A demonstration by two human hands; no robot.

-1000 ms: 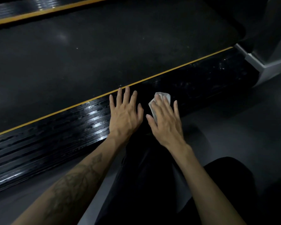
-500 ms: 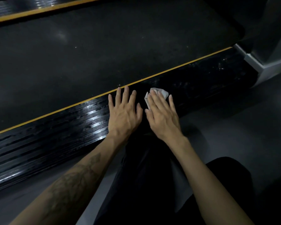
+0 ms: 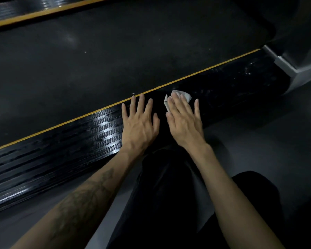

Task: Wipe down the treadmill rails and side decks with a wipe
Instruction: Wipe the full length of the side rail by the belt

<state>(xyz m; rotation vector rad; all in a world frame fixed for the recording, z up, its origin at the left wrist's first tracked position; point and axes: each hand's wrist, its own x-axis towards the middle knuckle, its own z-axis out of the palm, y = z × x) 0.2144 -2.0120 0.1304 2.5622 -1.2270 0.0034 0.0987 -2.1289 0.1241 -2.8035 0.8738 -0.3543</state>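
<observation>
Most of the one white wipe lies hidden under the right hand, pressed flat with straight fingers at mid-frame on the near deck. The left hand rests spread beside it. A second deck, upper left, is cut off; its dim surface seems ribbed.

Dim, glare streaks, dark corners, wide-angle bowing

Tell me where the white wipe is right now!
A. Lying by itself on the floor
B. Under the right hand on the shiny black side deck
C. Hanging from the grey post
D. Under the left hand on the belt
B: the white wipe peeks out from under the flat fingers of the right hand, pressed on the black side deck, while the left hand rests bare beside it.
</observation>
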